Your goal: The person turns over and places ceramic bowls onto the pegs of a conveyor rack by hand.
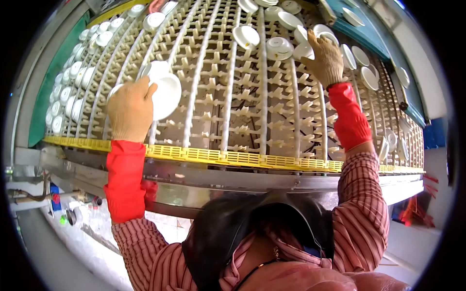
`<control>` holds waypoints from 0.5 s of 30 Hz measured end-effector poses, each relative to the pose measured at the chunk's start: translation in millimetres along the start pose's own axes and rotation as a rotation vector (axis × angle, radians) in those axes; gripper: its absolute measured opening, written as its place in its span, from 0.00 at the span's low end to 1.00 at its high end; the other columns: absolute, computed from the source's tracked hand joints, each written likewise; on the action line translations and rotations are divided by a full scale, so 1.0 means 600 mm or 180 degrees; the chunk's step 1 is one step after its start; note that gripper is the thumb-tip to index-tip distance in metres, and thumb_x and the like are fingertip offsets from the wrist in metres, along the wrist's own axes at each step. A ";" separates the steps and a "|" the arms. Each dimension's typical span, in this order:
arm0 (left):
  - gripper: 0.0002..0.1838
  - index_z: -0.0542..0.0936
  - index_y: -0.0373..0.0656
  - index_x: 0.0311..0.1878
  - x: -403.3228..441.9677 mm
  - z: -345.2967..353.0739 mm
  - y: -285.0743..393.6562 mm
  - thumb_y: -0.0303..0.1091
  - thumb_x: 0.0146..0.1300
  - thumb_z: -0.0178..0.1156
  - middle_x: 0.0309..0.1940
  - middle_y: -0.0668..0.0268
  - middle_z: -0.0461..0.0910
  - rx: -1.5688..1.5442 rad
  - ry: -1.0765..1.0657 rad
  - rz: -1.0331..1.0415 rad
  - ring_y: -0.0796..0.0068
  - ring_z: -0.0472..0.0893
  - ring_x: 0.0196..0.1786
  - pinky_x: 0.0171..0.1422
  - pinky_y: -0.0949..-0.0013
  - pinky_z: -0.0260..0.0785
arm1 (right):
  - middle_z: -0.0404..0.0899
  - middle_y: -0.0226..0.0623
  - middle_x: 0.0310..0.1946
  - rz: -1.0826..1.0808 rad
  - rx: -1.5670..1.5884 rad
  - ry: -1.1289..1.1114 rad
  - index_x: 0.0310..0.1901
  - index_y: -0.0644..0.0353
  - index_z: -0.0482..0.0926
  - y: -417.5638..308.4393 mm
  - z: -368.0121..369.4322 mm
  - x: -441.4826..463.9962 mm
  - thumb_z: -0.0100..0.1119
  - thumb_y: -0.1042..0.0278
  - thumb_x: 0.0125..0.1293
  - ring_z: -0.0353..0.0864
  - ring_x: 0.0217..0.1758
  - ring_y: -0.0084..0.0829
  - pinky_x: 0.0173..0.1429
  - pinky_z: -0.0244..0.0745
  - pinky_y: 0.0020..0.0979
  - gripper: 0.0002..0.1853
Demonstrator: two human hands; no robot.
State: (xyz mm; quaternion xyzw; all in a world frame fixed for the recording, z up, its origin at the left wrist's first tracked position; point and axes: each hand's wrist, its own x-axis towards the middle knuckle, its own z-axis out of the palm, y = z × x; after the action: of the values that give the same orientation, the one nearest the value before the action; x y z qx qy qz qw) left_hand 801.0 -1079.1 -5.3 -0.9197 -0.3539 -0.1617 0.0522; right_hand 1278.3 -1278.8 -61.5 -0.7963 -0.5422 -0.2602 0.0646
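My left hand [130, 109], in a tan glove with a red cuff, is closed on white plates [167, 97] at the left of the pegged rack belt [208, 97]. The plates stick out to the right of its thumb. My right hand [324, 58], gloved the same way, reaches over the belt at the upper right. Its fingers are beside a white dish [304, 50] and touch the dishes there; whether they grip one is unclear. Near it lie a bowl [279, 48] and a plate [246, 37] with small yellow stains.
Small white cups [76, 69] stand in rows at the belt's left. More white dishes [369, 78] lean among the pegs at the right, below a teal panel [364, 29]. A yellow edge strip [233, 157] runs along the near side. Part of another person's hand [156, 6] shows at the top.
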 end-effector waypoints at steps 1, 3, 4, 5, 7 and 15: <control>0.15 0.88 0.39 0.49 0.007 -0.011 0.009 0.44 0.75 0.69 0.40 0.51 0.88 0.0267 0.0123 0.0003 0.43 0.86 0.44 0.47 0.43 0.75 | 0.88 0.46 0.55 -0.0143 0.0005 -0.0227 0.78 0.57 0.74 -0.009 -0.007 0.023 0.80 0.50 0.64 0.83 0.68 0.48 0.75 0.74 0.54 0.43; 0.18 0.88 0.40 0.43 -0.002 0.016 0.017 0.48 0.76 0.69 0.34 0.50 0.86 -0.0207 -0.0298 0.0224 0.42 0.84 0.38 0.42 0.46 0.73 | 0.87 0.45 0.59 -0.0501 -0.0261 -0.0272 0.79 0.56 0.73 -0.001 0.037 0.054 0.81 0.48 0.63 0.82 0.69 0.47 0.79 0.73 0.53 0.46; 0.18 0.89 0.41 0.44 -0.007 0.034 0.019 0.49 0.77 0.69 0.34 0.49 0.87 -0.0565 -0.0808 0.0251 0.43 0.85 0.37 0.41 0.48 0.74 | 0.86 0.45 0.59 -0.0648 -0.0358 -0.0358 0.80 0.55 0.72 0.004 0.057 0.067 0.81 0.47 0.63 0.82 0.70 0.47 0.81 0.73 0.52 0.47; 0.19 0.89 0.41 0.42 -0.013 0.046 0.021 0.50 0.78 0.67 0.30 0.52 0.86 -0.0735 -0.0757 0.0360 0.48 0.84 0.33 0.39 0.49 0.74 | 0.89 0.44 0.59 -0.0638 -0.0481 -0.0530 0.74 0.57 0.80 0.012 0.075 0.080 0.82 0.41 0.59 0.87 0.67 0.47 0.76 0.79 0.50 0.45; 0.23 0.90 0.42 0.38 -0.022 0.061 0.028 0.53 0.81 0.64 0.23 0.59 0.85 -0.1093 -0.0659 0.0588 0.58 0.83 0.24 0.34 0.50 0.75 | 0.91 0.44 0.58 -0.0441 -0.0654 -0.1612 0.67 0.59 0.85 -0.010 0.042 0.114 0.80 0.39 0.59 0.90 0.64 0.48 0.70 0.84 0.49 0.41; 0.27 0.84 0.37 0.68 0.024 0.083 0.006 0.49 0.79 0.63 0.63 0.50 0.85 -0.0533 0.0510 0.0230 0.45 0.83 0.64 0.71 0.49 0.73 | 0.94 0.53 0.46 0.0534 0.2279 -0.1425 0.56 0.61 0.92 -0.066 -0.018 0.082 0.64 0.35 0.76 0.95 0.45 0.44 0.56 0.88 0.41 0.32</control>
State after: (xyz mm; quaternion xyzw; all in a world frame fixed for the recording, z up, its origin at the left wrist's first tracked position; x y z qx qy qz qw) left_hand 826.7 -1061.9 -47.3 -0.9172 -0.3005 -0.2616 0.0092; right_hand 1252.9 -1226.1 -35.2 -0.8018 -0.5324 0.1298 0.2386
